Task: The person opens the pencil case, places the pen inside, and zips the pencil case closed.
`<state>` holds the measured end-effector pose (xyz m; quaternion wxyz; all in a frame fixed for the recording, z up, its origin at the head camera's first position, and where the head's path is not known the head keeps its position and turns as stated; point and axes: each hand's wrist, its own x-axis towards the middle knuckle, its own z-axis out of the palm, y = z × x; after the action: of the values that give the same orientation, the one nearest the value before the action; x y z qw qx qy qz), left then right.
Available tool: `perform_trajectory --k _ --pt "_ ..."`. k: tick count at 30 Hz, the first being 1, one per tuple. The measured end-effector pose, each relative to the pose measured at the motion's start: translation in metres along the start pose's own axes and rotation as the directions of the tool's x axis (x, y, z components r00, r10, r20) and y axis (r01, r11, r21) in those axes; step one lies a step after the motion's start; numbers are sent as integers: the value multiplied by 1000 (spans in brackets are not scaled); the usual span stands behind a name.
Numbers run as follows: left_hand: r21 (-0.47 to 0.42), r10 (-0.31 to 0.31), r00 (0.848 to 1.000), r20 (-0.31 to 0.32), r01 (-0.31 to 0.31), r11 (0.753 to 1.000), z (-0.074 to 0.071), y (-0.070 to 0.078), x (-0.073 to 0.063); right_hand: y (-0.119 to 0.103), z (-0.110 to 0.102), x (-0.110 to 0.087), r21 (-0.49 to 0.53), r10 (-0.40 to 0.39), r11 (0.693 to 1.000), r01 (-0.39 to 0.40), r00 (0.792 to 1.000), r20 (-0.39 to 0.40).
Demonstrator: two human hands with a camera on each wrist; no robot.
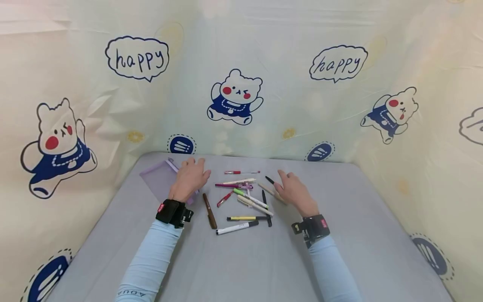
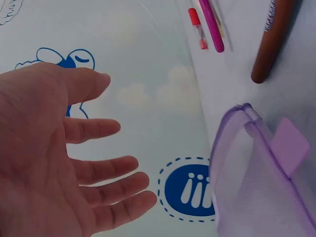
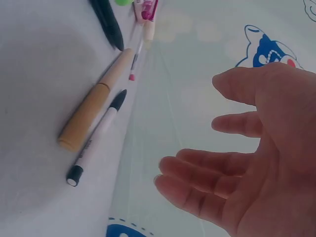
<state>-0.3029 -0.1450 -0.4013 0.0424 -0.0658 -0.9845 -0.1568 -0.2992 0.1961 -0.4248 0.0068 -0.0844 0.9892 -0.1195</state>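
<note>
My left hand (image 1: 190,178) is held over the right part of a purple mesh pouch (image 1: 157,181), fingers spread and nothing in its palm. In the left wrist view the pouch (image 2: 256,187) shows a zipped edge and a lilac tab (image 2: 290,147). A brown marker (image 1: 209,211) lies just right of this hand. My right hand (image 1: 296,191), also with extended fingers and holding nothing, is above the right end of the pen pile. Nearest it are a tan pen (image 3: 94,106) and a white marker with black ends (image 3: 98,136), side by side on the table.
Between the hands lie several pens: a red one (image 1: 241,172), a purple one (image 1: 232,186), a green-and-white one (image 1: 250,199), a yellow-and-black one (image 1: 245,218) and a white marker (image 1: 237,227) toward the front. A printed cloth (image 1: 241,138) rises behind the grey table (image 1: 241,268).
</note>
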Motion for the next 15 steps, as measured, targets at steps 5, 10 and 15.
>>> perform_trajectory --k 5,10,15 --pt "9 -36 996 -87 37 999 10 -11 6 7 5 5 -2 -2 1000 2 999 -36" --pt "-22 -62 988 -141 60 998 17 -20 7 12 11 11 21 15 1000 -14 999 -39" --pt "-40 -130 988 -80 127 991 21 -30 11 14 19 20 43 38 998 -37 999 -20"
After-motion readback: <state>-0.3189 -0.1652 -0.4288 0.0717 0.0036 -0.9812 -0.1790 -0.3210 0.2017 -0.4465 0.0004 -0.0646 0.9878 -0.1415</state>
